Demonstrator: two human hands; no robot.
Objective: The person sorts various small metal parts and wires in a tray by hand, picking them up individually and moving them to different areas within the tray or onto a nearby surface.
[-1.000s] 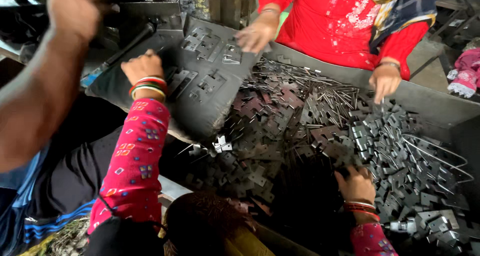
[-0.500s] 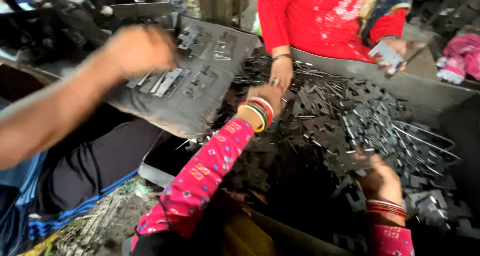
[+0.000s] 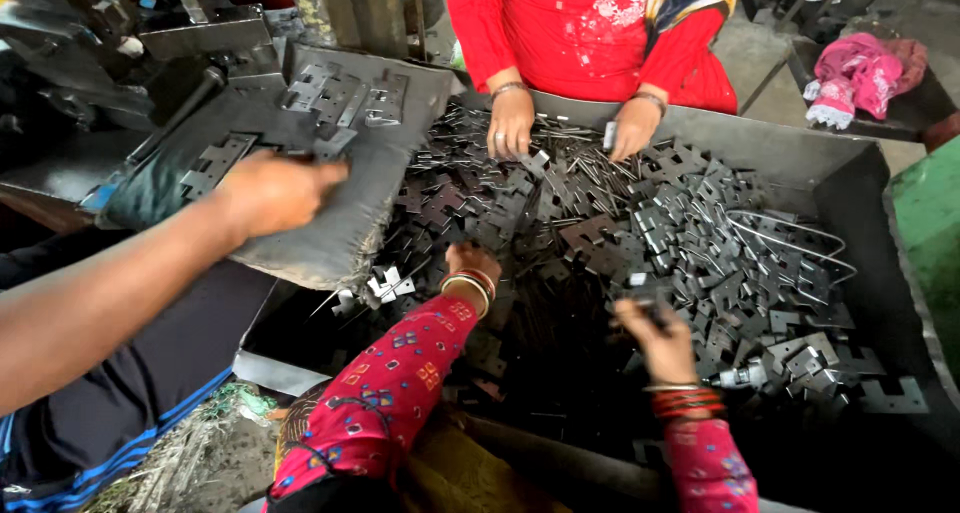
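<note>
Dark sheet-metal walls boxed in the big tray (image 3: 850, 163) that filled most of my view, with a grey padded slab (image 3: 300, 223) overlapping its left edge and a pink cloth bundle (image 3: 860, 73) on a stand beyond the far right corner.

Heaped in the tray lay the hinge plates (image 3: 690, 223): flat, dull grey stamped pieces with notched, knuckled edges, tangled together with thin pins and bent wire loops (image 3: 790, 243) toward the right side. A few brighter plates sat near the slab's front corner.

My left hand (image 3: 472, 265) reached from the near edge into the middle of the heap, palm down, fingers curled into the plates; I could not tell whether it had closed on one. The sleeve was red with a floral print, with bangles at the wrist. My right hand (image 3: 655, 323) was raised just above the pile, nearer the front edge, wrist bent back, fingers pinched on a small dark hinge piece (image 3: 645, 291).

Across the tray, a person in red rested both hands (image 3: 512, 123) on the heap at the far edge. From the left, another person's bare arm stretched over the slab, its hand (image 3: 275, 188) on plates lying there.
</note>
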